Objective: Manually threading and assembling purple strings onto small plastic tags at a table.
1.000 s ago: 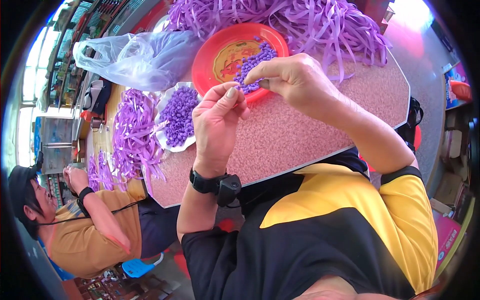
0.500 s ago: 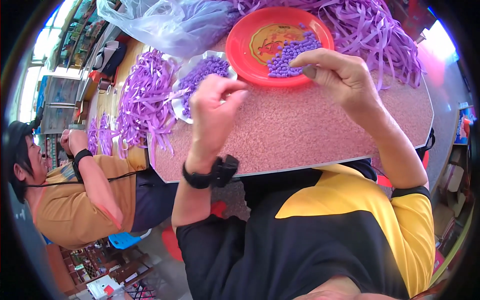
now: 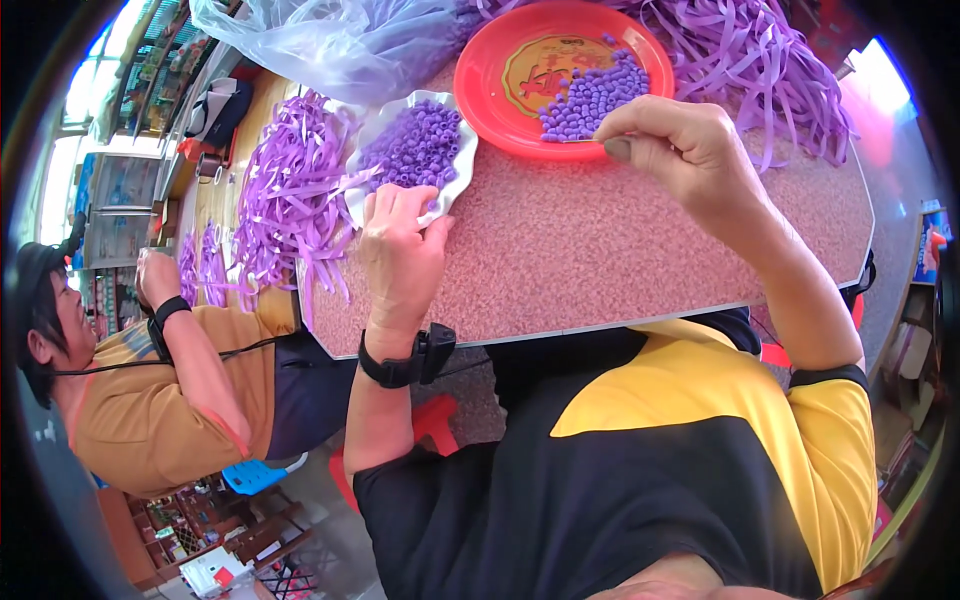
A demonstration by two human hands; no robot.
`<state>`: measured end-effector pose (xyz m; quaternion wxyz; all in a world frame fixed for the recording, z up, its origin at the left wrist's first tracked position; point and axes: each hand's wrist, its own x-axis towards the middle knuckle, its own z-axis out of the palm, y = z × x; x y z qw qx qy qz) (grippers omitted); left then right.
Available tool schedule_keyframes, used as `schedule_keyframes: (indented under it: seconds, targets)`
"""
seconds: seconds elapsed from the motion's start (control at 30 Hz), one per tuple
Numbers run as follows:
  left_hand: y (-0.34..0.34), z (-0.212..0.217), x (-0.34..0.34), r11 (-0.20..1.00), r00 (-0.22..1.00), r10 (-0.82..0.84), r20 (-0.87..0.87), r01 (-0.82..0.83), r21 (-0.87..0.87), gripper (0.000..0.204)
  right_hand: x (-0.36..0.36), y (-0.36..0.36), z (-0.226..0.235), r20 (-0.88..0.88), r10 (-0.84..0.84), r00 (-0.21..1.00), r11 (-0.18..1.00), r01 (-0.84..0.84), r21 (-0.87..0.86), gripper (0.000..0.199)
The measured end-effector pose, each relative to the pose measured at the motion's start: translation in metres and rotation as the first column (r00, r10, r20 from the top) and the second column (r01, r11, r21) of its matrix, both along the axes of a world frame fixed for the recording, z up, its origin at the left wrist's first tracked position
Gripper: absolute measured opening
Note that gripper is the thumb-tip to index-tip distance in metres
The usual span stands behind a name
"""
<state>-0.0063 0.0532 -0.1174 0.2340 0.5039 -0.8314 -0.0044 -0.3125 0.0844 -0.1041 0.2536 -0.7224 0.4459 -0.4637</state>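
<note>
1. The right hand point(image 3: 690, 160) pinches thumb to forefinger, seemingly gripping one end of a thin needle-like pin point(image 3: 585, 140).
2. From those fingertips the pin points left, its long axis roughly sideways, over the near part of the red round plate point(image 3: 490, 80).
3. Purple pony beads point(image 3: 595, 100) lie in that plate, just beyond the pinch.
4. Left of it, the left hand point(image 3: 405, 245) has fingers loosely bent at the white scalloped dish point(image 3: 462, 170); I cannot tell whether they hold anything.
</note>
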Motion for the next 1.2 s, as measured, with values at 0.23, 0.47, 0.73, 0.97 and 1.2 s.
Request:
schedule_keyframes:
  seconds: [0.23, 0.47, 0.73, 0.97, 1.2]
  targets:
    - [0.001, 0.003, 0.004, 0.999, 0.995, 0.032, 0.098, -0.032, 0.006, 0.033, 0.0, 0.003, -0.002, -0.008, 0.042, 0.999, 0.999, -0.042, -0.015, 0.01]
    - [0.001, -0.001, 0.006, 0.999, 0.998, 0.001, 0.064, 0.001, -0.034, 0.029, -0.001, 0.003, -0.001, -0.021, 0.06, 0.998, 0.998, -0.061, -0.03, 0.011]
    - [0.0, -0.004, 0.01, 0.997, 0.986, -0.068, -0.149, 0.071, 0.016, 0.02, 0.0, 0.004, 0.0, -0.036, 0.079, 0.996, 0.997, -0.08, -0.023, 0.013]
    - [0.024, 0.016, -0.028, 0.743, 0.465, 0.293, -0.835, 0.44, 0.505, 0.016, 0.005, 0.007, -0.005, -0.042, 0.11, 0.993, 0.979, -0.115, -0.167, 0.019]
    - [0.037, 0.012, -0.068, 0.637, 0.225, 0.372, -0.9, 0.644, 0.424, 0.018, 0.007, 0.011, 0.0, -0.016, 0.142, 0.99, 0.986, -0.143, -0.087, 0.023]
